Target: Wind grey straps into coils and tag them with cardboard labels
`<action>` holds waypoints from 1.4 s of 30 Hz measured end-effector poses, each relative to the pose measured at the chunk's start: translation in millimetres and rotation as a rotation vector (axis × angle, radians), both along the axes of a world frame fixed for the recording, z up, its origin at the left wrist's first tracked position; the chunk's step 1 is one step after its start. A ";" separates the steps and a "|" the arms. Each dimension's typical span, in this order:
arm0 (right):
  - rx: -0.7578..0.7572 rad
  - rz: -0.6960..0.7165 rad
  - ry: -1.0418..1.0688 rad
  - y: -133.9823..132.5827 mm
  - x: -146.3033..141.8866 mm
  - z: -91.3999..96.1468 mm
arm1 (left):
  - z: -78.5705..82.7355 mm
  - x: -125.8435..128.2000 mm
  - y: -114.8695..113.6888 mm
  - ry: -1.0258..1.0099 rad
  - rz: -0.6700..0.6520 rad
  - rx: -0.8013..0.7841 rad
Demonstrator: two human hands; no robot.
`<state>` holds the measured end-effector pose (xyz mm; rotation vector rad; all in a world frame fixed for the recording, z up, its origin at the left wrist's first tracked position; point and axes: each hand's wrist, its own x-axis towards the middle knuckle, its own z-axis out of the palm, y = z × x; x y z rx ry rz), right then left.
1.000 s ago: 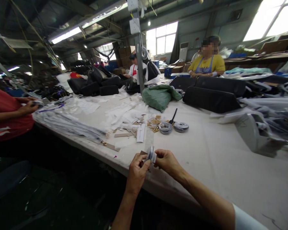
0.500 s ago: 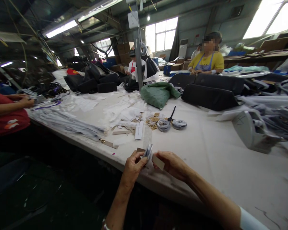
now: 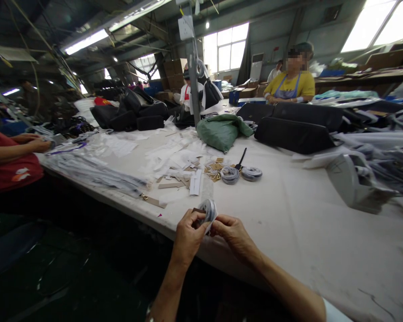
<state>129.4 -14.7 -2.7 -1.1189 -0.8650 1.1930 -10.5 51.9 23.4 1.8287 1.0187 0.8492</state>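
My left hand [image 3: 188,235] and my right hand [image 3: 233,235] meet over the near edge of a long white table [image 3: 305,223]. Both pinch a small grey coil of cord or strap [image 3: 208,211] held between them, with a brown card piece partly hidden under my fingers. Two more grey coils [image 3: 230,174] [image 3: 251,173] lie on the table a little beyond, next to a black strap [image 3: 242,158] and several small tan card tags [image 3: 215,169].
White paper strips and clear bags [image 3: 174,163] litter the table's middle and left. A green cloth bundle [image 3: 221,129] and black bags [image 3: 295,134] lie farther back. A person in red [image 3: 10,165] works at the left; another in yellow [image 3: 292,85] sits across.
The brown card that stuck out toward my right hand half a second ago is now tucked behind the coil. My hands have closed in together around the coil.
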 end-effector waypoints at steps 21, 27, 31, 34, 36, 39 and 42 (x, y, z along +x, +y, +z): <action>0.081 -0.261 -0.220 5.8 -3.8 -7.4 | 2.9 3.7 -6.2 -0.222 0.041 -0.274; 0.088 -0.271 -0.212 5.0 -6.1 -12.5 | 2.4 -6.0 -0.4 -0.346 -0.139 -0.589; 0.102 -0.241 -0.263 1.6 -7.9 -17.4 | -5.8 -7.5 4.1 -0.257 -0.118 -0.618; 0.113 -0.222 -0.321 -0.5 -8.4 -21.5 | -8.3 -8.9 7.1 -0.189 -0.095 -0.613; 0.110 -0.229 -0.343 -1.1 -9.0 -22.9 | -7.2 -10.1 7.2 -0.158 -0.083 -0.575; 0.051 -0.214 -0.243 -1.1 -10.1 -20.7 | -3.6 -11.7 3.7 -0.066 -0.047 -0.426; -0.007 -0.119 -0.120 -1.2 -9.7 -13.5 | -1.0 -11.7 -2.8 0.080 0.028 -0.181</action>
